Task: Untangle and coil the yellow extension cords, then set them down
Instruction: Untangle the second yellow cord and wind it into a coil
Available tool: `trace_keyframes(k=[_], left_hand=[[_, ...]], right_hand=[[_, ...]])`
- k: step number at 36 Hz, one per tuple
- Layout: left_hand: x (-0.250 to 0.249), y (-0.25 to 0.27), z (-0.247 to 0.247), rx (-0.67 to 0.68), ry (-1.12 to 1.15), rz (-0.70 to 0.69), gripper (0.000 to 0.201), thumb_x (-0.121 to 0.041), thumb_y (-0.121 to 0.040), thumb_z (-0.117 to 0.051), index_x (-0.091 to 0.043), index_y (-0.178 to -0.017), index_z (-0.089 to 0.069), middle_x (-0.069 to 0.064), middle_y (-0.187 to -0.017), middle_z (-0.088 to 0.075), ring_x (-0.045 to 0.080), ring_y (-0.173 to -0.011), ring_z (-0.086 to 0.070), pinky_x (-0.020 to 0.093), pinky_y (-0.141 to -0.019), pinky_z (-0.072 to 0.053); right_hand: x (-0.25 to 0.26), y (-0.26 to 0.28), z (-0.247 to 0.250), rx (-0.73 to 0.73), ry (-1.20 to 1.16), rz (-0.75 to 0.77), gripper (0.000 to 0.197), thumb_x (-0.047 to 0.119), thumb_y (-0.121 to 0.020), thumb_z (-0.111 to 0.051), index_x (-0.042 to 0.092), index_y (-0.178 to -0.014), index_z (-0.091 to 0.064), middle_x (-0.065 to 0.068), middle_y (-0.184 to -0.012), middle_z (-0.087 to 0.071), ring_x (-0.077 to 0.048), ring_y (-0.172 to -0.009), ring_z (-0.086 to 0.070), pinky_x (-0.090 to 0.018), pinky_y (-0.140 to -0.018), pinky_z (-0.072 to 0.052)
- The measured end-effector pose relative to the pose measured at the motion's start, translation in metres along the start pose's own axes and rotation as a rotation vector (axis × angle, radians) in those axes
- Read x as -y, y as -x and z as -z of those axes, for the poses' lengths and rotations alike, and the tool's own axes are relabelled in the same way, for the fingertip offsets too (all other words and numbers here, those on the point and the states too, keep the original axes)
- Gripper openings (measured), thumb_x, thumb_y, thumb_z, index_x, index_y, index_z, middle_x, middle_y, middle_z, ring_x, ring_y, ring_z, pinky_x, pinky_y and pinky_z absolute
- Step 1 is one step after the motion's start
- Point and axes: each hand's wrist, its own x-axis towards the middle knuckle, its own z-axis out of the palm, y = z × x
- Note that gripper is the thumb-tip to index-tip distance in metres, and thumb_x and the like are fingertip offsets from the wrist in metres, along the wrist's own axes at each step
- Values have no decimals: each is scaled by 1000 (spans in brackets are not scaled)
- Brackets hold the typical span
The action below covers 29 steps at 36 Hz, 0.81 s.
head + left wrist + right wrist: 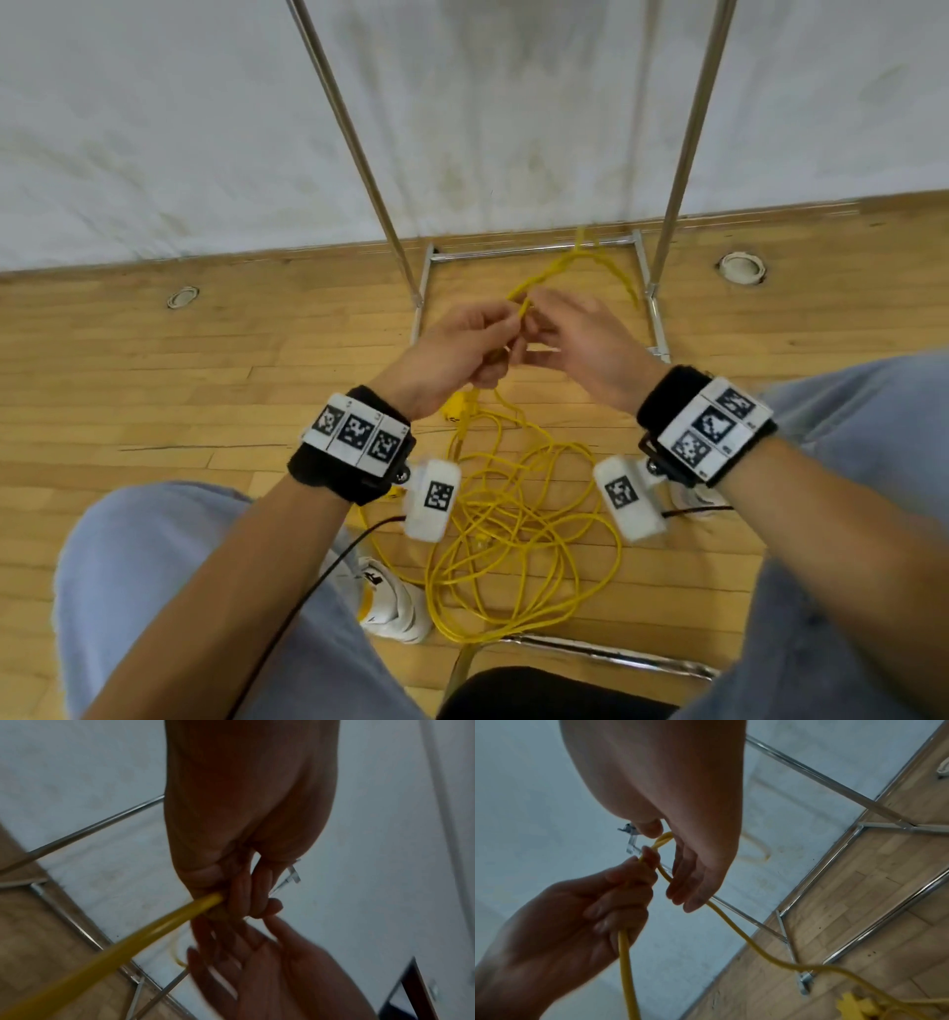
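A loose tangle of yellow extension cord (518, 539) lies on the wooden floor between my knees. A yellow plug (454, 408) hangs just below my left hand (506, 334), which grips a bundle of the cord (626, 963) in its curled fingers. My right hand (539, 318) meets it fingertip to fingertip. In the right wrist view a bend of the cord sits between the right thumb (650, 827) and its straight fingers (687, 882), then trails down to the floor. A blurred length of the cord (580, 262) arcs beyond the hands.
A metal rack base (534, 252) with two slanted poles (359, 149) stands against the white wall just ahead. Two round floor fittings (182, 297) (742, 267) sit in the wood. A white shoe (390, 601) and a chair's chrome rail (606, 655) border the tangle.
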Motion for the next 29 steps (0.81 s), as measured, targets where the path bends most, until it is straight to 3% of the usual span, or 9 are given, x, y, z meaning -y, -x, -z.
trace_keyframes(k=[4, 7, 11, 15, 17, 20, 22, 25, 29], left_hand=[[10, 6, -21, 32, -109, 7, 24, -11, -110, -40, 2, -99, -57, 8, -78, -60, 19, -49, -41, 26, -47, -33], [13, 12, -32, 60, -138, 3, 25, -10, -110, -40, 8, -100, -54, 18, -85, -57, 21, -48, -40, 31, -49, -31], [13, 22, -35, 135, -142, 7, 23, -8, -110, -40, 8, -104, -54, 20, -79, -58, 20, -47, -42, 26, -47, -32], [19, 28, -23, 197, -198, 101, 21, -8, -110, -41, 1, -103, -58, 21, -82, -64, 20, -54, -58, 22, -51, -46], [26, 29, -13, 167, -209, 195, 24, -12, -110, -42, 1, -108, -62, 21, -96, -73, 23, -72, -68, 28, -65, -57], [39, 28, 2, -19, -130, 273, 33, -27, -110, -44, -3, -122, -62, 16, -118, -73, 23, -95, -72, 38, -90, -58], [42, 25, 10, -172, 10, 305, 39, -38, -109, -44, -9, -127, -62, 13, -120, -73, 23, -101, -73, 44, -96, -56], [46, 22, 15, -217, 117, 314, 41, -45, -107, -46, -14, -126, -65, 9, -119, -74, 24, -106, -73, 44, -96, -57], [47, 21, 7, -314, -143, 119, 28, -39, -99, -64, -19, -119, -66, -1, -111, -74, 13, -99, -71, 26, -77, -57]], right_hand=[[3, -5, 2, -128, 124, -10, 44, 26, -110, -49, -13, -101, -67, -14, -91, -77, -23, -60, -55, -26, -52, -47], [5, -8, 0, -218, 240, -63, 47, 22, -110, -48, -20, -95, -65, -7, -66, -73, -23, -45, -51, -25, -39, -41], [10, -25, 14, -386, 96, -150, 21, 13, -107, -54, -2, -94, -60, -11, -68, -73, -20, -57, -67, -27, -49, -53], [15, -44, 32, -478, -113, -195, 8, 2, -106, -51, -5, -106, -55, -18, -79, -74, -20, -59, -65, -28, -51, -55], [14, -48, 30, -439, 7, -197, 14, 0, -105, -50, -5, -95, -57, -14, -73, -72, -16, -54, -52, -25, -45, -46], [9, -43, 13, -252, 356, -224, 26, 6, -105, -52, -7, -85, -61, -10, -63, -64, -11, -43, -36, -23, -39, -30], [5, -35, -1, -111, 612, -245, 37, 18, -106, -55, -4, -77, -66, -10, -58, -60, -12, -37, -35, -23, -39, -28], [-2, -24, -18, 44, 951, -247, 52, 35, -107, -52, 5, -67, -66, 5, -38, -52, -9, -32, -40, -22, -42, -36], [-17, -17, -32, 161, 1286, -199, 43, 28, -106, -53, 14, -66, -59, 2, -57, -57, -16, -57, -59, -29, -59, -45]])
